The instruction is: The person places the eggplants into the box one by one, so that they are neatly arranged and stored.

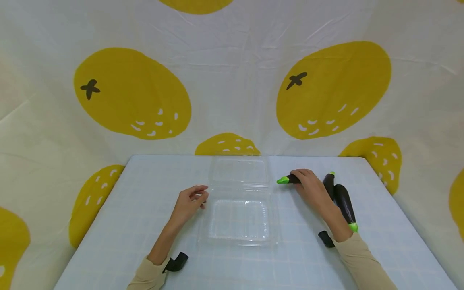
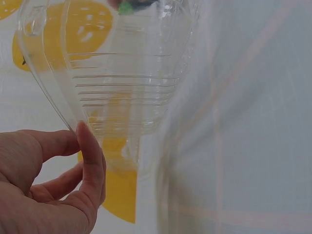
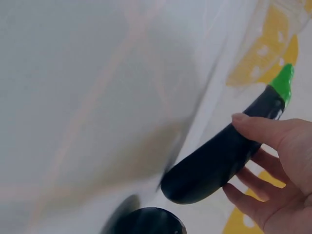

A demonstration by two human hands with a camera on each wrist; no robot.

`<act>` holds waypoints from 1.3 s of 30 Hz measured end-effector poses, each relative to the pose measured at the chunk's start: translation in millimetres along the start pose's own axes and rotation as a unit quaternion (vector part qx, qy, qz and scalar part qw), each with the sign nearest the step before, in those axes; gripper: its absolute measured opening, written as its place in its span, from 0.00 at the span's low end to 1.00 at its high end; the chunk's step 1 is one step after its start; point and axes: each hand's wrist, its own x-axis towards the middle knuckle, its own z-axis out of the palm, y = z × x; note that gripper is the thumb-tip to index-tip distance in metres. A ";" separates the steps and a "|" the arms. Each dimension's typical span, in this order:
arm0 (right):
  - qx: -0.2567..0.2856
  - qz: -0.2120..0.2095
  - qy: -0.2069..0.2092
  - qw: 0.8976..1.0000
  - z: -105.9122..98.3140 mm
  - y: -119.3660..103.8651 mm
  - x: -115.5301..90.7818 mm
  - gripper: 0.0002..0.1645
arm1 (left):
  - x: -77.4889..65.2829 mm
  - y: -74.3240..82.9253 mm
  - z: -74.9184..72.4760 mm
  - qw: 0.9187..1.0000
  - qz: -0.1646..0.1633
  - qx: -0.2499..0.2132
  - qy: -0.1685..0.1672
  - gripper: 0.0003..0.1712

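A clear plastic clamshell container (image 1: 239, 219) lies unfolded on the table, its lid half (image 1: 239, 171) toward the back. At its left side, my left hand (image 1: 190, 203) pinches the edge between thumb and finger; the left wrist view shows the fingertips on the container's rim (image 2: 51, 100). On the right, my right hand (image 1: 311, 187) grips a toy eggplant (image 3: 219, 158) with a dark body and a bright green stem end. That eggplant is above the table, stem end pointing left toward the container. Fingers and thumb wrap its middle in the right wrist view.
Two more eggplants lie right of the container: one (image 1: 328, 185) partly hidden by my right arm, another (image 1: 344, 203) beside it with its green end toward me. A white curtain (image 1: 232, 80) with yellow fruit prints hangs behind the pale checked table (image 1: 152, 173).
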 end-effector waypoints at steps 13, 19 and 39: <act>0.017 0.006 0.010 1.000 -10.6 -7.7 -2.9 0.24 | -1.8 0.2 -2.3 1.000 -0.007 -0.002 0.005 0.19; 0.019 -0.004 0.016 1.000 -14.9 -12.8 -3.2 0.25 | -0.8 0.3 -1.0 1.000 -0.003 -0.005 0.004 0.18; 0.071 0.049 -0.024 0.996 -40.3 -37.7 -9.0 0.31 | -2.1 0.3 -1.3 1.000 -0.004 -0.018 -0.005 0.19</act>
